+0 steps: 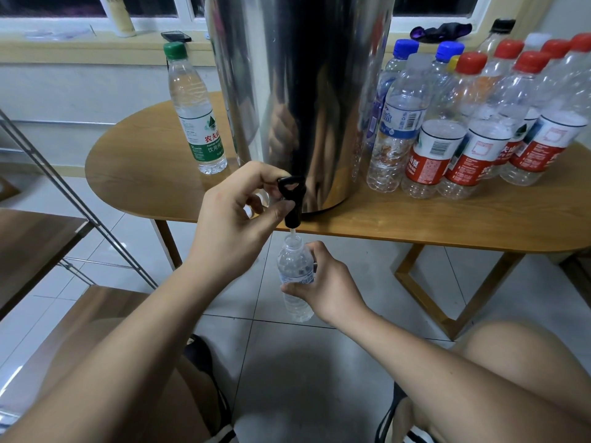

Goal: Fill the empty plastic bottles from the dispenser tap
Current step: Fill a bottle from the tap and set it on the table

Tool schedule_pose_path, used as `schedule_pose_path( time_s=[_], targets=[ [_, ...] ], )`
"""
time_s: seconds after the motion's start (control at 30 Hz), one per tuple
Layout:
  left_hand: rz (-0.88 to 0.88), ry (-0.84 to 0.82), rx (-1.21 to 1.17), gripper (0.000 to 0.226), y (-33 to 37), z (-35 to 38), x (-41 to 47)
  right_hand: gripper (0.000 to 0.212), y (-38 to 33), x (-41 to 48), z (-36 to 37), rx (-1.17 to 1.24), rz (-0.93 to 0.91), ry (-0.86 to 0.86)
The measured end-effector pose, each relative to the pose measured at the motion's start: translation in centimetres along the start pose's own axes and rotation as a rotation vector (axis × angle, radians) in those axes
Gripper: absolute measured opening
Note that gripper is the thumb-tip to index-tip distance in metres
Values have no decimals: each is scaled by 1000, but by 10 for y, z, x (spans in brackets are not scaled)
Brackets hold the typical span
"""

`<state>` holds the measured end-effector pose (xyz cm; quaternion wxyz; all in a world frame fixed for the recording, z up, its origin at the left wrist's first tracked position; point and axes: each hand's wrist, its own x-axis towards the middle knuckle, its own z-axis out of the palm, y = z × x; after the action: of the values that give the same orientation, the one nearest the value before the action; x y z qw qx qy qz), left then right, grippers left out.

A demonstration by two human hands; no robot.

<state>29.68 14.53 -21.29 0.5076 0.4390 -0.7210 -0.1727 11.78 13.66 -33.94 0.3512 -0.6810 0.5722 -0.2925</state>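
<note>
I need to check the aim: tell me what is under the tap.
Under the tap, a thin stream falls into the open mouth of a clear bottle, held by the right hand. The hand covers part of its label; the fill level cannot be told.

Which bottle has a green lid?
The clear plastic bottle with the green label, standing alone left of the shiny steel dispenser; no other lid is green.

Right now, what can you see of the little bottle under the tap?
A small clear plastic bottle, uncapped, ribbed, with a pale blue-and-white label round its middle. It is held nearly upright in the air, its open neck directly under the black plastic tap; a thin stream of water runs into it. The right hand grips it at the label. Its fill level is unclear.
</note>
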Motion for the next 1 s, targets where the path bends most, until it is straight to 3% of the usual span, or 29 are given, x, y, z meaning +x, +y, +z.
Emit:
schedule_pose_path(
  time_s=[0.83,1.0],
  targets=[
    [16,0,69,36,-5,-3,0,67,1,-1,0,-12,2,22],
    [-31,4,45,27,-10,-15,4,65,-2,-3,-5,3,16,8]
  ],
)
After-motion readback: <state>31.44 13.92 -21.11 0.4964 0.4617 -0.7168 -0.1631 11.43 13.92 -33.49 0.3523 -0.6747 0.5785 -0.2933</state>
